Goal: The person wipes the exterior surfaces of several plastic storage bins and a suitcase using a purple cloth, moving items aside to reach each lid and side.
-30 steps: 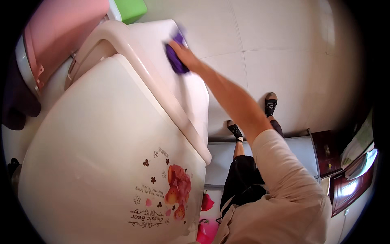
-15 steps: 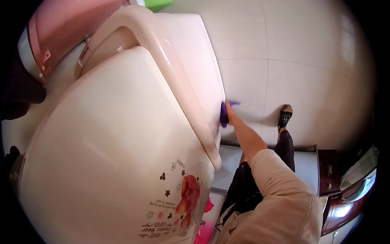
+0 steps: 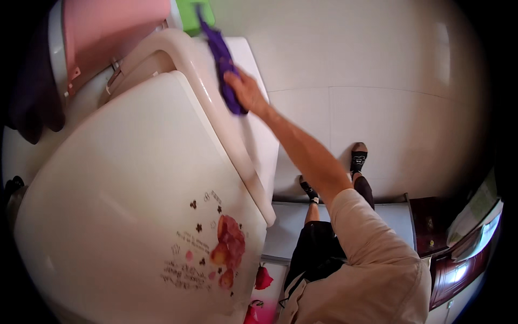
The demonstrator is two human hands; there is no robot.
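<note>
My right hand (image 3: 247, 94) is closed around a bunched purple cloth (image 3: 229, 81), whose loose end trails away blurred toward the far side. Hand and cloth are over the pale side (image 3: 263, 141) of a big cream plastic storage box, next to its rounded pinkish rim (image 3: 200, 93). Whether the cloth presses on the surface I cannot tell. The broad white panel (image 3: 124, 178) of the box fills the left, with a decal of a reddish figure and small flowers (image 3: 229, 243). My left hand is out of the picture.
A pink bin (image 3: 116, 32) and a green object (image 3: 195, 16) stand at the far left. Dark cloth (image 3: 35, 102) hangs at the left rim. My feet are on pale floor tiles (image 3: 324, 119). Nearer are a grey low platform (image 3: 286, 229) and dark wooden furniture (image 3: 431, 221).
My right hand has swept the purple cloth from the box's near right edge to farther up and left along its side. The view has shifted slightly, and my second foot now shows.
</note>
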